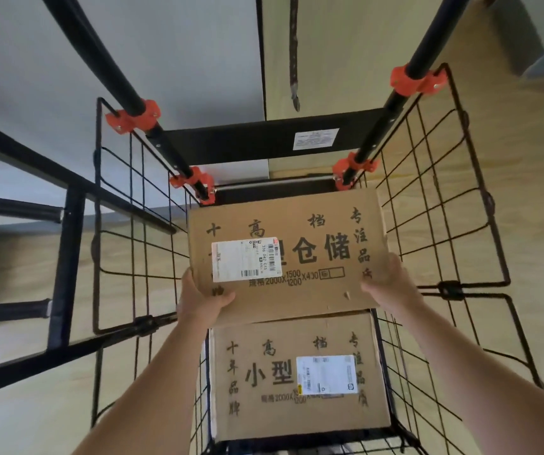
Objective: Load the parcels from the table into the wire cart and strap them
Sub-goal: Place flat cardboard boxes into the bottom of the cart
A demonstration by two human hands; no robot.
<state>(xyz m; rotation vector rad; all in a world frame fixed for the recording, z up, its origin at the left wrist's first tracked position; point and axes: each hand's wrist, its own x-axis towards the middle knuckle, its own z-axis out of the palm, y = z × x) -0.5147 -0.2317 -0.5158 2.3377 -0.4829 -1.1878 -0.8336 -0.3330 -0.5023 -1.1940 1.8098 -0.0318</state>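
I look straight down into a black wire cart (434,198) with orange clamps on its handle poles. A brown cardboard parcel (306,218) with a white shipping label is held inside the cart, toward its far end. My left hand (198,297) grips its near left edge and my right hand (385,280) grips its near right edge. A second cardboard parcel (280,408) with its own white label lies lower in the cart at the near end, partly overlapped by the held one.
A black table frame (63,257) stands close to the cart's left side. A dark strap (293,54) with a hook end hangs above the cart's far end. Wooden floor (510,142) lies to the right, with a grey unit at the top right corner.
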